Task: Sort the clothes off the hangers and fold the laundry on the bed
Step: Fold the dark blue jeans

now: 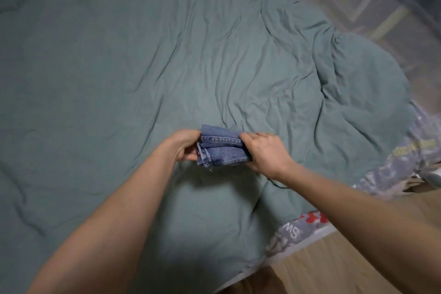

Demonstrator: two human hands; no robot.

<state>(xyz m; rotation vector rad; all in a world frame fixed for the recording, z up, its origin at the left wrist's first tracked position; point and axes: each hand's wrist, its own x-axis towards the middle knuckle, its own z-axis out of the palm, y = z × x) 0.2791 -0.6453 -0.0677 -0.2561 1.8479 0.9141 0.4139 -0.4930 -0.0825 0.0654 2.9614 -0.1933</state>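
Folded blue denim bundle (220, 145), stitched hems showing, sits mid-bed between both hands. Left hand (183, 145) grips its left end w/ curled fingers; right hand (265, 150) clasps the right end. Underneath: wrinkled teal duvet (167, 55). Patterned grey sheet (298, 231) peeks out at the bed's edge, beside wood floor (334, 270).

Both hands (183, 144) (265, 150) curled, gripping, arms outstretched

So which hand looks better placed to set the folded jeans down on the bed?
Probably the right hand: it grips the folded jeans from above and below, thumb on top, so it could carry them alone. The left hand only grips the other end. Both sit equally near the green blanket.
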